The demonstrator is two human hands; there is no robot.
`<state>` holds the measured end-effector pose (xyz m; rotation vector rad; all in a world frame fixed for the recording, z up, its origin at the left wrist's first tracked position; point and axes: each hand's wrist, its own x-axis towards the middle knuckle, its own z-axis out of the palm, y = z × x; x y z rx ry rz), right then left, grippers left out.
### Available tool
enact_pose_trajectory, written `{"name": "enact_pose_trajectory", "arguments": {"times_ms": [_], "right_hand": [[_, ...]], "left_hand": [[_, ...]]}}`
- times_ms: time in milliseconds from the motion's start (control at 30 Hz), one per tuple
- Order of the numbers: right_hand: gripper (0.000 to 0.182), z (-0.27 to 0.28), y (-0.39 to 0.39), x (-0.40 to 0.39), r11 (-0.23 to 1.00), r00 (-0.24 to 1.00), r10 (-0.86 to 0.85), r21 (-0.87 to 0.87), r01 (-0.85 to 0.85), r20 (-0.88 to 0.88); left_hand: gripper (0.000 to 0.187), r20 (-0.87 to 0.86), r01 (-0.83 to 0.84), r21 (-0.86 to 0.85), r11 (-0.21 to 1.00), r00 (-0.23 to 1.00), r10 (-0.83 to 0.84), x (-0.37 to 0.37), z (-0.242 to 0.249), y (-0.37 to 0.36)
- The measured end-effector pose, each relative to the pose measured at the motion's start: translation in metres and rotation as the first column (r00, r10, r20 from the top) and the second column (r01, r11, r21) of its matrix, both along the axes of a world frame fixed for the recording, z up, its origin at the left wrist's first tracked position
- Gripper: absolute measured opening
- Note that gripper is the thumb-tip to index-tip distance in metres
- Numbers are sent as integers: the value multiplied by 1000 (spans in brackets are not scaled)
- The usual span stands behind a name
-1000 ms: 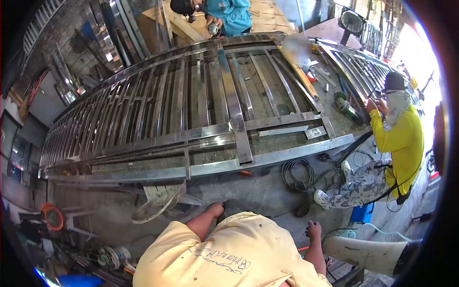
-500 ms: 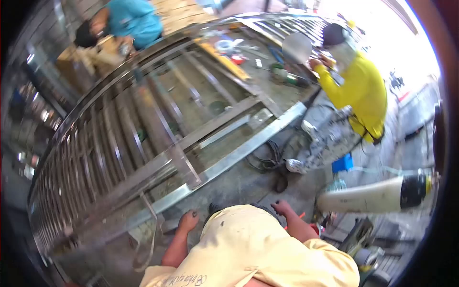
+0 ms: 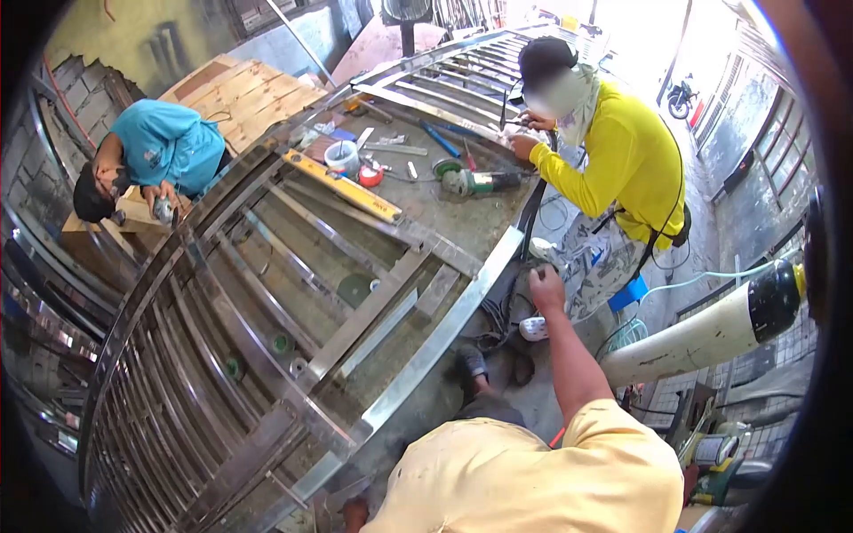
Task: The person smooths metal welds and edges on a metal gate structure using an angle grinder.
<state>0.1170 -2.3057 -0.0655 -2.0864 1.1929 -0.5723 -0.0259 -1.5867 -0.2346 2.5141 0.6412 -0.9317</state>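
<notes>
My right hand [image 3: 546,289] is stretched forward over the floor gap between the metal frame and a crouching person in yellow. Its fingers are curled, and no object shows in them. It overlaps the dark cables [image 3: 506,306] and lies just right of the frame's bright steel edge bar [image 3: 444,342]. My left hand [image 3: 355,511] shows only in part at the bottom, beside my shirt and close to the frame's near edge; its fingers are hidden. The large frame [image 3: 293,391] of curved steel bars spreads out in front of me.
A yellow level [image 3: 342,185], an angle grinder [image 3: 480,182], a white tub [image 3: 341,156] and red tape [image 3: 370,176] lie on the work surface. Another person [image 3: 173,142] in blue works at the left. A gas cylinder [image 3: 693,342] leans at the right.
My right arm has reached forward. My left hand has dropped back toward the bottom edge. The view has shifted and become sharper; the person in yellow still works beside the frame.
</notes>
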Motion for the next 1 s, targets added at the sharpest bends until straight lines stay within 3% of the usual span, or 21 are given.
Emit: {"name": "enact_pose_trajectory", "arguments": {"times_ms": [67,133,267,400,533,667,800,833,1000], "right_hand": [[33,7,-44,65,992,995,90,-90,-92,-33],[41,5,-74,127,912,972,234,-337,-233,-38],[57,19,-114,227,868,852,324,-230,-441,-410],[72,9,-149,285,805,658,340,-153,-573,-672],[45,-13,-168,316,789,658,255,-241,-566,-709],[37,-9,-183,326,776,598,290,-183,-604,-747],[52,-5,-193,310,741,543,418,-72,-667,-728],[61,-17,-196,302,779,652,454,-84,-621,-607],[54,-4,-194,253,783,680,462,-99,-614,-569]], "left_hand": [[53,9,-2,-41,999,1000,3,21,5,-39],[53,36,7,-91,996,999,-4,52,17,-90],[53,90,52,-198,979,995,-35,115,65,-200],[53,109,59,-244,968,993,-33,150,101,-256],[53,85,14,-224,974,996,5,158,117,-271],[53,46,-9,-184,983,999,18,157,115,-270],[53,23,-14,-166,986,1000,18,154,114,-264],[53,20,-8,-169,986,1000,12,154,114,-263],[53,27,10,-186,982,1000,-5,153,110,-261]]}}
